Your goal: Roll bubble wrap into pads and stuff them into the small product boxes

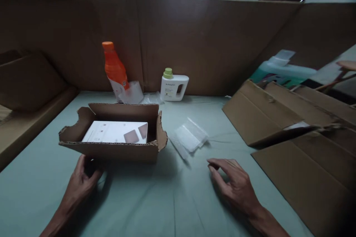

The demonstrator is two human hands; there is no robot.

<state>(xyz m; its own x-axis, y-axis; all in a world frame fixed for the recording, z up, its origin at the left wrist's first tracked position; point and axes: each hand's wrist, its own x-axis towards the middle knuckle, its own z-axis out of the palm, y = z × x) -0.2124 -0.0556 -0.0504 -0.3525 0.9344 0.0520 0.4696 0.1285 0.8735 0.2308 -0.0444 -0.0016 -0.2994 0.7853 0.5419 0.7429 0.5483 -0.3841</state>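
An open cardboard box stands on the pale green cloth, its end flaps raised. Inside lies a white box with dark squares printed near its right end. My left hand is at the lower front left of the cardboard box, thumb and fingers apart; whether its fingertips touch the cardboard I cannot tell. Over the cloth to the right, my right hand holds nothing, its fingers curved and the thumb a little apart from them. Beyond it is a piece of clear bubble wrap, folded and crumpled.
An orange bottle with clear wrap at its base leans by the cardboard back wall. Right of it stands a white jug with a green cap. Cardboard flaps and a teal jug are at right; another carton is at left.
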